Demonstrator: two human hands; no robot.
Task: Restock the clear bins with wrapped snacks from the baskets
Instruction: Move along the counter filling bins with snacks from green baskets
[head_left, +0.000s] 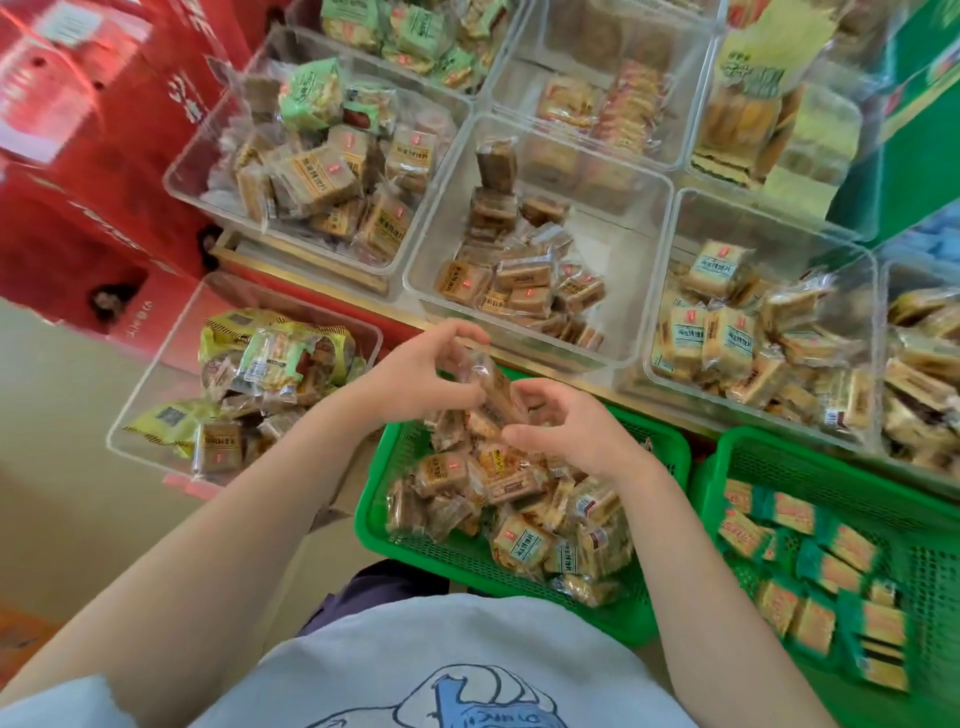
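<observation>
Both hands, left hand (421, 376) and right hand (566, 426), curl their fingers around wrapped snacks (493, 395), held just above the near green basket (467, 561), below a half-filled clear bin (452, 218).

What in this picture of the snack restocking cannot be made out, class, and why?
- Head view: the count of wrapped snacks held between left hand and right hand; fingers and blur hide it.
- Right green basket: cut off by the frame edge.
- Wrapper print: too small and blurred.
</observation>
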